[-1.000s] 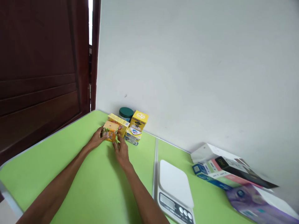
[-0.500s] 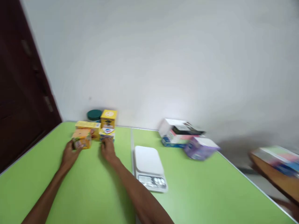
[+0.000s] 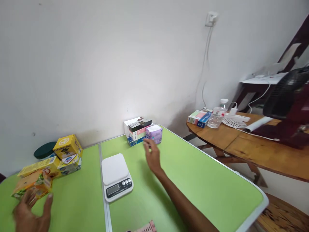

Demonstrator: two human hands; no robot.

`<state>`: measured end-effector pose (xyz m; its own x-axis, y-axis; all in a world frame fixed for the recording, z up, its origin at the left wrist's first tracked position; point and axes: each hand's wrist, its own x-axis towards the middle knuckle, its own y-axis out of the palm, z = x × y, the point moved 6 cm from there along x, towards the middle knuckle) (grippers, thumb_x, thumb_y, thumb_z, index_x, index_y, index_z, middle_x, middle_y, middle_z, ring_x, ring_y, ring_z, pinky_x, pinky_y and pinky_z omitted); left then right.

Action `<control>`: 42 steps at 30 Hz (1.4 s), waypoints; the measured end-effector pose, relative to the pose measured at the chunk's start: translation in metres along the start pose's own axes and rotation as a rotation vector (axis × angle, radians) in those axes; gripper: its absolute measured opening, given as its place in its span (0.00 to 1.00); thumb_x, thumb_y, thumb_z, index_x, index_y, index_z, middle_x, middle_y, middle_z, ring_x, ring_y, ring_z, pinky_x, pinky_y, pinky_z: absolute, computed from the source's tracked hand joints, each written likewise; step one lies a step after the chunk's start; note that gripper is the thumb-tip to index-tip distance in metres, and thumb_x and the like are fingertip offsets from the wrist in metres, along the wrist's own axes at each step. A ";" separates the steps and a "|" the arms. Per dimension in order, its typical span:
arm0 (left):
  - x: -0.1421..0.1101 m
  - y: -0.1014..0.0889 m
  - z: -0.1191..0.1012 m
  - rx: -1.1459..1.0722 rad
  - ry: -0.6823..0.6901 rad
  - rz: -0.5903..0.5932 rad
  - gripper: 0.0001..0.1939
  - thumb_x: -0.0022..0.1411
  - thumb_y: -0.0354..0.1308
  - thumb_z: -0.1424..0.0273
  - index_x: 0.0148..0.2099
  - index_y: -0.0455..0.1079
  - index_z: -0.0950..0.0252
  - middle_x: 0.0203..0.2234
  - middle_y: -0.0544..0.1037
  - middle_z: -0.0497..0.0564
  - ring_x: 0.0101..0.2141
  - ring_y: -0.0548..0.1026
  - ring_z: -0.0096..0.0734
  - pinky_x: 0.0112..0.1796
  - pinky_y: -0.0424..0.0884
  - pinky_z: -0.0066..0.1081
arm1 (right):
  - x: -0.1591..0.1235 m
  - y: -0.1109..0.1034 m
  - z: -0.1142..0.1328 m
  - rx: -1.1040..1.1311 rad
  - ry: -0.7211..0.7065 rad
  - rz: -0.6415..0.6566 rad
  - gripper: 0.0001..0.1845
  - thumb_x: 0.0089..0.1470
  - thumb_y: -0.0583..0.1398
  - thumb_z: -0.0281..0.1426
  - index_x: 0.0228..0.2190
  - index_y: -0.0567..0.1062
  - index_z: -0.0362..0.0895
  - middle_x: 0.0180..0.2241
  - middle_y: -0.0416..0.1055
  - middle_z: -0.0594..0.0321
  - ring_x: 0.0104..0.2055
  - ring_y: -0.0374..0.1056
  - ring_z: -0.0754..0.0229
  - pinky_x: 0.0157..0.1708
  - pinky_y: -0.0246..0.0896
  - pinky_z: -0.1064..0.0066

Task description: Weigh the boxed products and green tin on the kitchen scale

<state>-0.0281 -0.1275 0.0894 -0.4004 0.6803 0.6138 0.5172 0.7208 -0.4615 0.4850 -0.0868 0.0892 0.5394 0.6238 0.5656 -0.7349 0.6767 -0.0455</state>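
My left hand (image 3: 32,211) is at the lower left, thumb and fingers apart, just in front of an orange box (image 3: 35,183). Its fingertips overlap the box's near edge; whether they touch it I cannot tell. Behind that lie a long yellow box (image 3: 44,166) and a small white-and-yellow box (image 3: 70,165), with a yellow cube-shaped box (image 3: 67,146) on top of the latter. My right hand (image 3: 152,156) reaches toward a purple box (image 3: 155,133), fingers loosely bent and apart, holding nothing visible. Stacked boxes (image 3: 137,129), one of them black, stand beside the purple one.
A white digital scale (image 3: 116,169) sits mid-table beside the metal seam. A green-lidded container (image 3: 45,149) stands against the wall. The pink strap (image 3: 147,227) shows at the bottom edge. On the wooden table (image 3: 241,141) are a plastic bottle (image 3: 216,116) and small boxes (image 3: 199,118).
The view has swung right. My right hand has left the white-and-yellow box and crossed over to the purple box. My left hand has drawn back slightly from the orange box, its fingers spread.
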 end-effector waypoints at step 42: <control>-0.099 0.137 -0.200 -0.333 0.262 0.571 0.41 0.62 0.57 0.69 0.73 0.48 0.65 0.65 0.61 0.65 0.65 0.59 0.52 0.64 0.57 0.54 | -0.078 0.047 0.048 0.164 -0.109 0.320 0.25 0.72 0.46 0.43 0.55 0.74 0.44 0.52 0.76 0.50 0.52 0.72 0.50 0.53 0.67 0.58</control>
<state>0.2342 -0.1229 0.0936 0.1754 0.8552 0.4876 0.8124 0.1541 -0.5624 0.3886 -0.1221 0.0825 0.2317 0.7419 0.6292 -0.9200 0.3773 -0.1062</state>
